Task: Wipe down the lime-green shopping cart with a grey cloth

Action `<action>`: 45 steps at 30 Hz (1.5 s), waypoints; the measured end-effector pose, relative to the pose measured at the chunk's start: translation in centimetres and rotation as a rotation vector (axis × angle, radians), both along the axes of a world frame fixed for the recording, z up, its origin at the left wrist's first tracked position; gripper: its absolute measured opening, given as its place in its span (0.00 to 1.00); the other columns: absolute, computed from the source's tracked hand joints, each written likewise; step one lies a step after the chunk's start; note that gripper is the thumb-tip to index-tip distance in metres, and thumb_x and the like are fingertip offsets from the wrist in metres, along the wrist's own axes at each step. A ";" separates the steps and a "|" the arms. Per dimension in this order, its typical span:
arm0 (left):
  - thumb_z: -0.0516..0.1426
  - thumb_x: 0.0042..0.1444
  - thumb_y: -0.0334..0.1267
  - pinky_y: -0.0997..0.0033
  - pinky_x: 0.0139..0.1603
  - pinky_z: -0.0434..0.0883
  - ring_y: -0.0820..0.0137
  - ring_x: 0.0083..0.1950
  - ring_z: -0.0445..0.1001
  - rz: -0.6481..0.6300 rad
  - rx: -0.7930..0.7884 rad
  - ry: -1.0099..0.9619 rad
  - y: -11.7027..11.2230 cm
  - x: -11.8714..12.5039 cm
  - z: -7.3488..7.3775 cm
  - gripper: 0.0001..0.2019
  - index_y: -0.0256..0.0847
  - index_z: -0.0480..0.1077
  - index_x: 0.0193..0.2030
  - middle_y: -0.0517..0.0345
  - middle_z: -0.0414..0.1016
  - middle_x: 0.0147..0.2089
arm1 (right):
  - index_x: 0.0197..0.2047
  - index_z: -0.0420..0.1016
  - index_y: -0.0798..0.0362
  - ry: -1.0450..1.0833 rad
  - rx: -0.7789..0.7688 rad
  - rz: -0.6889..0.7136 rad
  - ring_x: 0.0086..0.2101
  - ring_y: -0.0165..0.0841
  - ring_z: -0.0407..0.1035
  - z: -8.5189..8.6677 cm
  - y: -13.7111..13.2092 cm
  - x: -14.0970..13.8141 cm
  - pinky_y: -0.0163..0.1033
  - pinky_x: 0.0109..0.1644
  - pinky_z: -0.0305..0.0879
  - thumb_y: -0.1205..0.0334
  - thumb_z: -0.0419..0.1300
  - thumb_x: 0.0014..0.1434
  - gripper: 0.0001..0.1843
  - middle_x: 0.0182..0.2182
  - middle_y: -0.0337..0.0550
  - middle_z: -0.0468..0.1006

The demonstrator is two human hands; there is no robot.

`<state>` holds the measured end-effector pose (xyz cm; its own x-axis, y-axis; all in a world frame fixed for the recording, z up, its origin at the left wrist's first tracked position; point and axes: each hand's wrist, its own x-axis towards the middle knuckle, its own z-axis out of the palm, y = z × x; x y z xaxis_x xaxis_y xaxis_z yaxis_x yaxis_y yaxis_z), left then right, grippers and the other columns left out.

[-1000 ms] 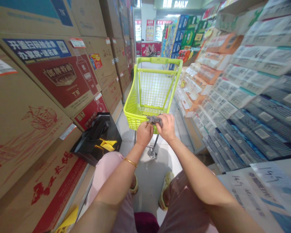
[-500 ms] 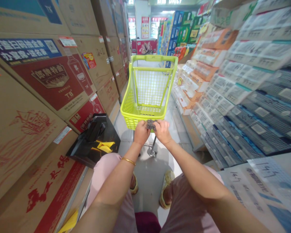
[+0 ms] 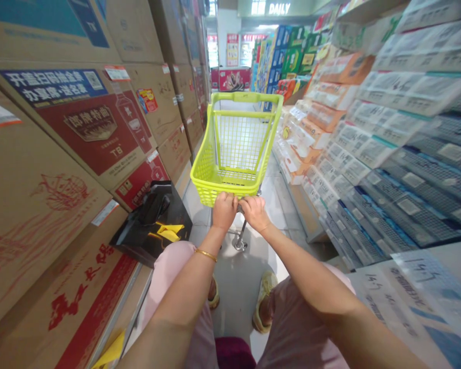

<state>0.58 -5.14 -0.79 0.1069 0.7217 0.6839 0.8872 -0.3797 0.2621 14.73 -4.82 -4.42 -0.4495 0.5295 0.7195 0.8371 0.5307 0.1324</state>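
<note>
My left hand [image 3: 225, 211] and my right hand [image 3: 254, 212] are side by side in front of me, fingers curled and thumbs almost meeting. Between and below them a small dark bit of crumpled grey cloth [image 3: 240, 208] shows; my fingers cover the rest. Just beyond the hands stands a lime-green shopping cart [image 3: 236, 174] with a plastic grid basket, in which I see no goods. The near rim of the basket lies right behind my fingers; whether they touch it I cannot tell. A gold bangle circles my left wrist.
Stacked cartons [image 3: 96, 123] wall the left side, with a black gift bag [image 3: 153, 220] at their foot. Packaged goods [image 3: 369, 154] are piled high on the right. Tiled aisle floor [image 3: 280, 200] runs between, toward a red display [image 3: 234, 79] at the far end.
Both hands have turned knuckles-up and now cover most of the grey cloth that showed between them before. The view has shifted slightly. The cart stands about where it was.
</note>
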 end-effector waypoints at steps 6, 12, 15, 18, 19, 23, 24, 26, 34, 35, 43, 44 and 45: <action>0.49 0.61 0.36 0.67 0.38 0.62 0.67 0.35 0.64 -0.032 -0.038 -0.039 -0.1 -0.4 0.4 0.11 0.39 0.67 0.30 0.54 0.65 0.30 | 0.43 0.73 0.50 -0.004 0.061 0.028 0.44 0.36 0.57 1.8 0.2 -0.1 0.42 0.50 0.48 0.66 0.50 0.61 0.12 0.39 0.45 0.71; 0.48 0.57 0.28 0.66 0.38 0.64 0.65 0.36 0.64 -0.047 -0.124 -0.086 -0.4 -0.4 0.6 0.09 0.40 0.66 0.29 0.53 0.65 0.31 | 0.42 0.73 0.48 0.064 0.182 0.012 0.43 0.35 0.57 4.3 0.1 0.4 0.42 0.49 0.51 0.65 0.50 0.60 0.11 0.39 0.45 0.70; 0.49 0.54 0.25 0.65 0.39 0.64 0.65 0.37 0.64 -0.045 -0.139 -0.117 -0.5 -0.1 0.6 0.09 0.40 0.66 0.29 0.52 0.65 0.32 | 0.41 0.72 0.48 0.164 0.267 -0.040 0.42 0.36 0.57 5.3 0.3 0.5 0.43 0.48 0.52 0.65 0.52 0.59 0.10 0.39 0.45 0.69; 0.50 0.52 0.25 0.64 0.40 0.65 0.64 0.39 0.65 -0.073 -0.148 -0.110 -0.5 0.1 0.6 0.08 0.39 0.66 0.31 0.51 0.66 0.33 | 0.40 0.73 0.49 0.196 0.237 -0.114 0.41 0.36 0.57 4.6 0.7 0.2 0.42 0.46 0.53 0.65 0.51 0.59 0.10 0.38 0.45 0.68; 0.50 0.51 0.24 0.64 0.40 0.65 0.64 0.39 0.65 -0.082 -0.154 -0.106 -0.5 0.1 0.6 0.08 0.39 0.66 0.31 0.51 0.66 0.33 | 0.39 0.73 0.49 0.204 0.215 -0.126 0.41 0.36 0.57 4.1 0.9 0.1 0.41 0.46 0.53 0.65 0.51 0.59 0.10 0.38 0.45 0.68; 0.50 0.49 0.23 0.65 0.39 0.65 0.64 0.39 0.65 -0.082 -0.173 -0.094 -0.3 0.0 0.8 0.09 0.39 0.66 0.30 0.52 0.66 0.33 | 0.39 0.73 0.49 0.173 0.126 -0.092 0.42 0.36 0.57 1.2 1.1 -0.3 0.42 0.47 0.53 0.66 0.50 0.60 0.11 0.38 0.45 0.68; 0.50 0.51 0.24 0.66 0.39 0.65 0.64 0.39 0.65 -0.072 -0.171 -0.091 -0.2 0.0 0.9 0.08 0.39 0.66 0.31 0.52 0.66 0.33 | 0.40 0.73 0.49 0.146 0.096 -0.084 0.43 0.36 0.57 0.5 1.1 -0.3 0.42 0.47 0.53 0.67 0.49 0.60 0.12 0.38 0.46 0.68; 0.49 0.55 0.27 0.65 0.39 0.64 0.64 0.38 0.65 -0.051 -0.160 -0.085 -0.1 0.0 0.9 0.07 0.39 0.67 0.31 0.52 0.66 0.32 | 0.41 0.73 0.50 0.074 0.028 -0.074 0.43 0.36 0.56 -0.8 0.8 -0.2 0.41 0.47 0.53 0.66 0.49 0.61 0.12 0.39 0.46 0.69; 0.48 0.60 0.34 0.65 0.40 0.64 0.64 0.38 0.65 -0.043 -0.101 -0.073 0.0 0.2 1.0 0.09 0.38 0.68 0.33 0.52 0.66 0.32 | 0.43 0.73 0.52 0.034 -0.005 0.002 0.43 0.36 0.56 -0.7 0.5 0.1 0.41 0.47 0.51 0.67 0.49 0.61 0.12 0.39 0.47 0.69; 0.48 0.60 0.34 0.66 0.40 0.64 0.65 0.38 0.65 -0.044 -0.100 -0.079 0.0 0.2 1.0 0.09 0.38 0.68 0.33 0.52 0.66 0.32 | 0.42 0.73 0.51 0.059 0.022 -0.005 0.43 0.36 0.56 0.0 0.6 0.1 0.41 0.47 0.51 0.67 0.49 0.61 0.12 0.38 0.47 0.69; 0.50 0.54 0.27 0.66 0.39 0.64 0.66 0.37 0.65 -0.055 -0.120 -0.139 0.1 0.2 0.8 0.07 0.39 0.66 0.30 0.53 0.65 0.31 | 0.45 0.71 0.49 0.245 0.008 -0.108 0.44 0.38 0.56 5.3 0.9 -0.1 0.45 0.48 0.52 0.64 0.50 0.58 0.13 0.42 0.48 0.67; 0.50 0.54 0.28 0.66 0.39 0.64 0.66 0.37 0.65 -0.057 -0.119 -0.145 0.2 0.2 0.7 0.07 0.39 0.66 0.30 0.54 0.64 0.31 | 0.45 0.71 0.49 0.256 0.001 -0.119 0.44 0.38 0.56 5.5 0.9 -0.2 0.45 0.48 0.52 0.64 0.50 0.58 0.13 0.42 0.48 0.67; 0.50 0.54 0.28 0.66 0.39 0.64 0.66 0.37 0.65 -0.061 -0.121 -0.147 0.2 0.2 0.7 0.07 0.39 0.66 0.30 0.54 0.64 0.31 | 0.45 0.71 0.49 0.261 -0.003 -0.125 0.44 0.38 0.56 5.6 0.9 -0.3 0.45 0.48 0.52 0.64 0.50 0.58 0.13 0.42 0.48 0.67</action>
